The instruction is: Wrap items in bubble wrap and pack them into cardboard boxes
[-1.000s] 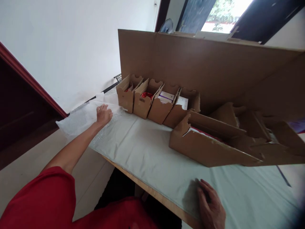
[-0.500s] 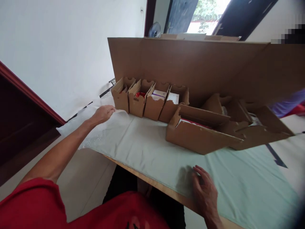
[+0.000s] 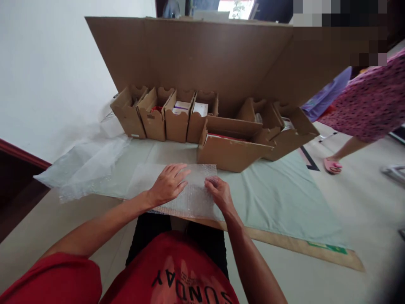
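Observation:
A sheet of clear bubble wrap lies flat on the pale green cloth at the table's near edge. My left hand rests on it palm down, fingers stretched out. My right hand presses on the sheet's right part with the fingers curled; what, if anything, they pinch is not clear. Behind the sheet stands a long low cardboard box.
A row of small open cardboard boxes with packets inside lines the back, against a tall cardboard panel. A heap of more bubble wrap hangs off the table's left end. Another person in a patterned dress stands at the right.
My left hand has come from the heap at the left end to the middle with a bubble wrap sheet, laid down in front of me. My right hand moved onto the sheet. The view swung right.

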`<state>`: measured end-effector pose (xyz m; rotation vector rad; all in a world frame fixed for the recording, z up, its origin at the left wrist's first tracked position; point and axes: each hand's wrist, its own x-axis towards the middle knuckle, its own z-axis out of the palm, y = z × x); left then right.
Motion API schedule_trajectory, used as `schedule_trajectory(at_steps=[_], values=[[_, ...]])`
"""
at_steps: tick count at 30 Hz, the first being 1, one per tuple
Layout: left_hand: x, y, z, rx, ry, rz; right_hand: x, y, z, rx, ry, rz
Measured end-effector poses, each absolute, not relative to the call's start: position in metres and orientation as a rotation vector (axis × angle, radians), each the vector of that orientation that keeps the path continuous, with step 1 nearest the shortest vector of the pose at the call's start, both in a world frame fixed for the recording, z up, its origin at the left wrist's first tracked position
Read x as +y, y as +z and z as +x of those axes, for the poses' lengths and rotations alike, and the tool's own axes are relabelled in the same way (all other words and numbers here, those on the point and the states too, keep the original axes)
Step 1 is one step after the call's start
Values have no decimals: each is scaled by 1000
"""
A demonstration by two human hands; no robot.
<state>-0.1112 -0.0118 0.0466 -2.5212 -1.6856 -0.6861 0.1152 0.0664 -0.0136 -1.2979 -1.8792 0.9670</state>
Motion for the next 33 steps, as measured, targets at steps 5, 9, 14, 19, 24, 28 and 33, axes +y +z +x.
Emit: schedule_trajectory(at_steps=[5, 9, 14, 19, 24, 28, 33], values=[[-35, -11, -120, -2061, -163, -2506, 65, -22, 180, -1788, 894, -1510], [-22, -16, -107, -2057, -81, -2535, 62, -22, 223, -1714, 762, -1685], [-17, -13, -80, -2081, -91, -2453, 41, -21, 235, -1693, 112, -1722], [-20, -16, -70, -2013, -178, -2526, 16, -28, 180, -2275, 260, -1347], [-30, -23, -110, -2028, -236, -2560, 10, -35, 222, -2236, 190, -1616], [-49, -26, -138, -2142, -404, -2390, 10, -29, 281, -1969, 15, -1943], [-58, -21, -116, -2034, -621, -2418, 24, -17, 264, -1913, 51, -2077]])
